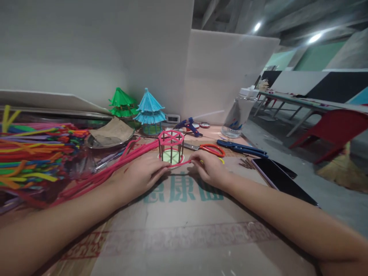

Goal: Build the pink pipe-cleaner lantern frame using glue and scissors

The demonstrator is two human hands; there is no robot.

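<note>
overall, smooth pale boards (94, 50) stand upright behind the tabletop sheet (184, 245), a slightly glossy covering printed with green characters and a reddish patterned band. next comes a heap of many-coloured sticks (25, 153) at the left, long, thin and fuzzy-looking, then a flat dark phone (284, 180) at the right. a clear bottle (238, 115) tapers up to a white cap. the left hand (146, 168) and right hand (211, 168) are apart from each other, fingertips of both pinched on one pink strip (180, 165). beyond them stands a blue tower (149, 105) with ridged, cone-like tiers. the six-sided frame (171, 153) sits upright just past the fingertips: pink rims, slim dark posts, pale green base. the scissors (203, 146) show orange loop handles. slimmest, that pink strip spans the gap between the hands, close before the frame's base; whether it touches, i cannot tell.
</note>
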